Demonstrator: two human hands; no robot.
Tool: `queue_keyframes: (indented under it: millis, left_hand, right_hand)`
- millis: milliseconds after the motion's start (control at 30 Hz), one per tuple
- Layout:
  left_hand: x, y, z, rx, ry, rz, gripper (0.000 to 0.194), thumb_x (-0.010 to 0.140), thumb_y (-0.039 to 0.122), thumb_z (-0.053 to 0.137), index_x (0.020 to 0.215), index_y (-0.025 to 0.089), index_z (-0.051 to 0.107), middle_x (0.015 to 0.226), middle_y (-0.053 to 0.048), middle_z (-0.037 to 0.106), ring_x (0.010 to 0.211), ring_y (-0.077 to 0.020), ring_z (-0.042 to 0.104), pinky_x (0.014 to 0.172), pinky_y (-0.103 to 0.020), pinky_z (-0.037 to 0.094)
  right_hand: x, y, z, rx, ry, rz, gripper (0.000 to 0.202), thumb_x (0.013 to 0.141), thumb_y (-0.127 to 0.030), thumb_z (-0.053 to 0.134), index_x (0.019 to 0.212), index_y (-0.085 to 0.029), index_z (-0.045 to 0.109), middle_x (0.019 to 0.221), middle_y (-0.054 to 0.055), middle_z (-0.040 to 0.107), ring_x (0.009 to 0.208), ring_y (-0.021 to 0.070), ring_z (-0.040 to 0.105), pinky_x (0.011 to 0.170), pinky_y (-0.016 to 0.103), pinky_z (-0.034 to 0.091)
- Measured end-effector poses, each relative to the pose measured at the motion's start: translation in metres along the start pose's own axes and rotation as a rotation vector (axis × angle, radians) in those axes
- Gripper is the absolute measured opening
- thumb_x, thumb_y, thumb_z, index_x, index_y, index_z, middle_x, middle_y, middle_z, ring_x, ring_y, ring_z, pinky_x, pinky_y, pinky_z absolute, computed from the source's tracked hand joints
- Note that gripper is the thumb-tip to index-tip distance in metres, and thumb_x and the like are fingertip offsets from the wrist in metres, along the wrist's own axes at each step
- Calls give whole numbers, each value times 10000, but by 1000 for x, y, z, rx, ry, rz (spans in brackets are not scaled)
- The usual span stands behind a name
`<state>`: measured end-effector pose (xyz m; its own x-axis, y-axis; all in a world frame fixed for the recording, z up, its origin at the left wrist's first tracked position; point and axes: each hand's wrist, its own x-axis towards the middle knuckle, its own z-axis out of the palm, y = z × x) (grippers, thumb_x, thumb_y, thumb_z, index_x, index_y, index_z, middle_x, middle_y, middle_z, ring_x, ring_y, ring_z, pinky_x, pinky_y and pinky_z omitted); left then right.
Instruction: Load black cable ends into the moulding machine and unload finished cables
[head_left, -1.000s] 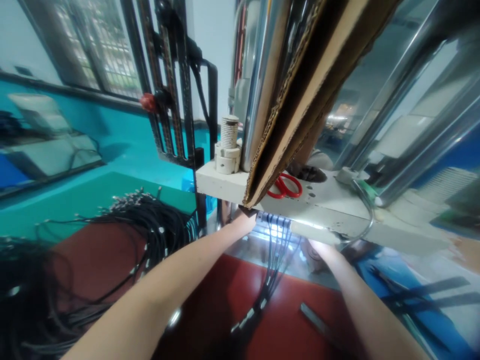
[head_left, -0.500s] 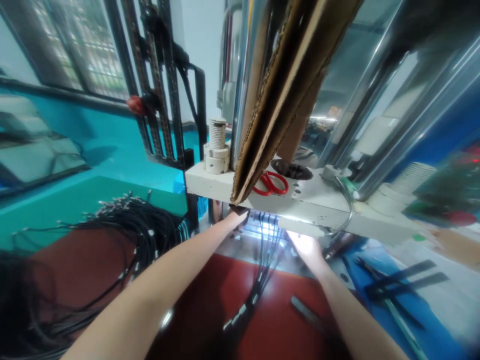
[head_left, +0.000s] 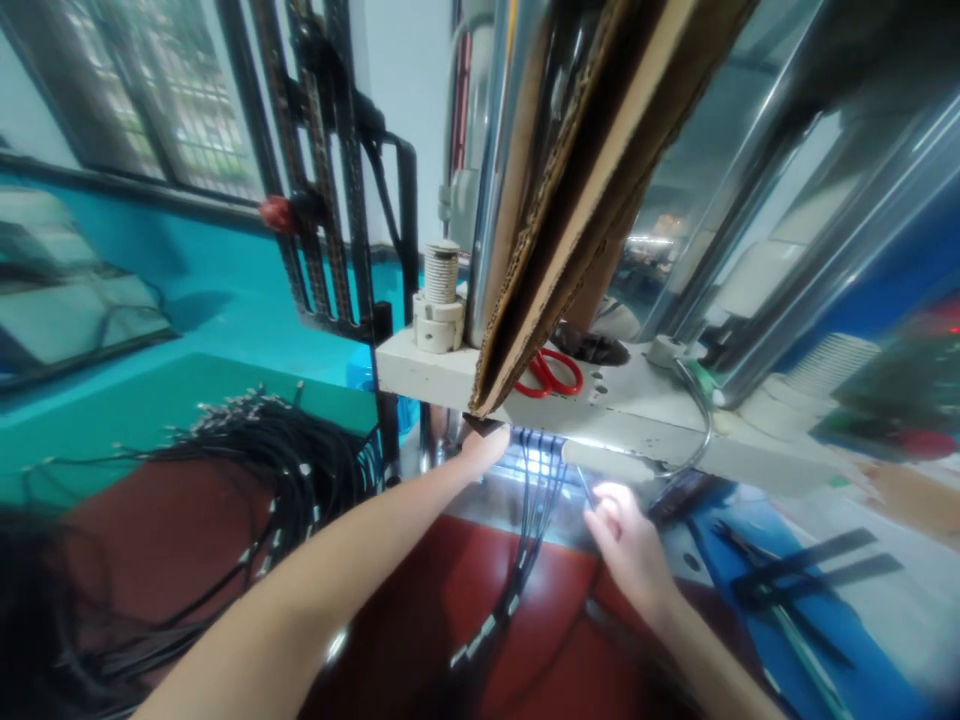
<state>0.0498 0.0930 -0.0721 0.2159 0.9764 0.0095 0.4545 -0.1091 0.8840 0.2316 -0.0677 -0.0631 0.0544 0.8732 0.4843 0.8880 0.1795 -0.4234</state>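
Observation:
My left hand (head_left: 484, 450) reaches in at the left side of the lit gap beneath the cream machine plate (head_left: 615, 425). Its fingers are mostly hidden there, so what they touch does not show. Closed in a pinch, my right hand (head_left: 626, 530) is just in front of the gap's right side. A thin dark cable (head_left: 584, 486) sticks up from its fingertips toward the plate. Between the hands, several black cables (head_left: 525, 545) run out of the gap and hang together over the red-brown surface (head_left: 420, 610), white pieces along their lower ends.
Folded cardboard (head_left: 547, 240) leans above the plate beside red-handled scissors (head_left: 551, 373). A large bundle of black cables (head_left: 300, 470) lies at left. Pliers (head_left: 739, 540) and dark strips (head_left: 817, 565) rest on a blue sheet at right. Metal columns (head_left: 757, 200) stand behind.
My right hand has drawn back out of the gap toward me, and a thin dark cable now shows in its fingers. My left hand shows slightly more below the plate. The view has shifted slightly.

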Motion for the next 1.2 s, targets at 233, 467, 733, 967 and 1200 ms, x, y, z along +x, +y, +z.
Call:
queue_keyframes:
  millis: [233,467,733,967,1200]
  left_hand:
    - [-80,49,-3,-280,-226,29,185,764,298,442,713,155,549,689,-32,578,610,-125,535,552,-232,410]
    - [-162,61,-34,-1024,-341,-102,361,674,492,586,700,160,447,589,21,495,428,-57,432,397,-181,307]
    - [-204,58,-50,-1174,-217,-52,325,630,365,678,691,156,438,592,21,521,425,-47,429,421,-188,322]
    - [-226,64,-49,-1164,-63,66,275,638,282,666,811,151,498,584,23,532,451,-76,474,406,-191,337]
    - [-231,70,-46,-984,3,65,214,619,280,661,675,138,510,536,5,549,415,-87,481,386,-190,320]
  right_hand:
    - [-21,-31,-21,-85,-1,-283,212,867,-264,401,1052,-191,475,637,-2,520,624,175,538,597,292,449]
    - [-27,-75,-23,-218,82,-574,222,868,-200,403,1056,-121,491,764,82,546,705,214,502,652,357,426]
    - [-44,-115,-29,-179,82,-637,211,851,-139,425,1055,-117,475,771,77,528,681,203,464,625,345,397]
    - [-62,-121,-37,-183,80,-626,238,843,-134,444,1078,-108,465,796,82,518,688,198,447,638,353,395]
    - [-76,-125,-45,-294,138,-657,270,828,-127,449,1089,-76,493,742,91,504,682,216,453,631,370,413]
